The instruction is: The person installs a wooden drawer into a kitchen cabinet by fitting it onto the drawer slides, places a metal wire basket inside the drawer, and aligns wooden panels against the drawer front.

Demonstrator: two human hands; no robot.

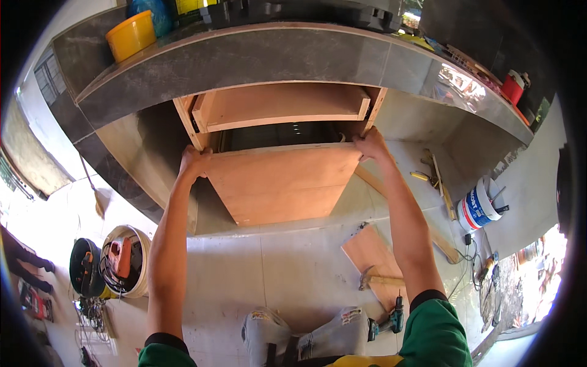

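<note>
Both my arms reach forward to a flat wooden panel [281, 183] that stands upright against the front of a wooden cabinet frame [188, 122] beneath the counter. My left hand [195, 163] is closed around the panel's upper left corner. At the upper right corner my right hand [370, 145] grips the edge, beside the frame's right upright. Just above the panel a wooden drawer [284, 113] sits in the frame. A dark gap shows between drawer and panel. The fingertips behind the panel are partly hidden.
The dark stone counter [244, 58] overhangs the cabinet. A hammer [382, 279] lies on a wood board [373, 251], near a cordless drill [391, 318] by my right knee. Tool buckets [143, 257] stand left; a white bucket [477, 208] stands right, near loose hand tools.
</note>
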